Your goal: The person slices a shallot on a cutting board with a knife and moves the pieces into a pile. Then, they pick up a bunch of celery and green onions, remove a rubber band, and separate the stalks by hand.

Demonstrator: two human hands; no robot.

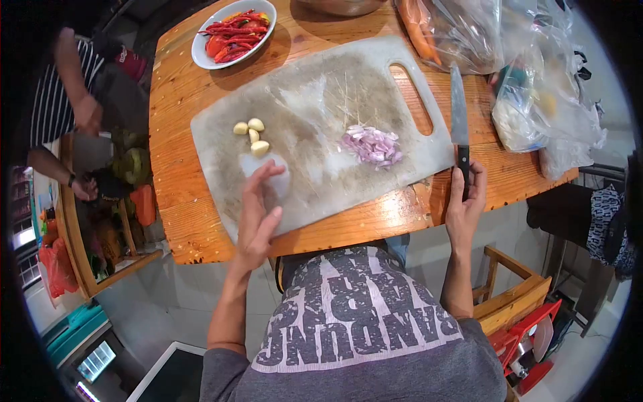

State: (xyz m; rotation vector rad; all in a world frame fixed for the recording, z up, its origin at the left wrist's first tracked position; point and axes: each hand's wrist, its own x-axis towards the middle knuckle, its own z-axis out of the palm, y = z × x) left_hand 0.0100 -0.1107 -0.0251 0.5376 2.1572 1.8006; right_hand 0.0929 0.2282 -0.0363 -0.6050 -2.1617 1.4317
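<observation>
My right hand (467, 194) grips a knife (459, 110) by its black handle, just off the right end of the cutting board; the blade points away from me. My left hand (258, 214) hovers over the board's near left part, fingers apart and holding nothing. Just beyond its fingertips, several peeled garlic cloves (254, 136) lie on the worn white cutting board (308, 191). A small heap of chopped shallots (372, 145) sits right of the board's middle.
A white bowl of red chilies (236, 38) stands at the far left of the wooden table (179, 221). Carrots in a plastic bag (420, 30) and more plastic bags (542, 100) fill the far right. Another person (67, 94) is at the left. A wooden stool (512, 298) stands at lower right.
</observation>
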